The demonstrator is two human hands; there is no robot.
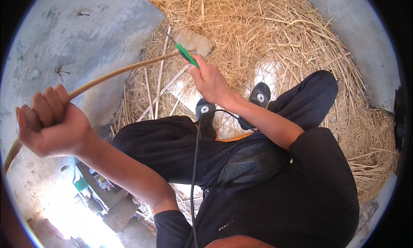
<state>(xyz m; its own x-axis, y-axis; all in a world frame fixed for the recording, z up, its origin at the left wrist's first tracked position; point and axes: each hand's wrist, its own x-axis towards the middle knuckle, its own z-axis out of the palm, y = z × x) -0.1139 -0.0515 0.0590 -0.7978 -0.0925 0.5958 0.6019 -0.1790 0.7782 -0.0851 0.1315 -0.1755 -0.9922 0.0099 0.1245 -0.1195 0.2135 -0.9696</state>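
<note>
A long, thin, yellowish-brown cane [122,70] bends across the left of the view. My left hand [53,119] is raised at the far left, its fingers wrapped round the cane. Ahead of my feet, my right hand [211,80] grips a knife [186,55] by its green handle. The narrow dark blade points up and left, away from me. At its far end the cane meets the knife near the lower blade and handle; whether the edge cuts into it, I cannot tell.
Straw-like shavings [241,37] cover the floor ahead and to the right. A flat stone [195,41] lies behind the knife. Grey walls [81,29] rise on both sides. Some clutter with a green item [81,185] stands at lower left. A black cable [195,162] runs down my front.
</note>
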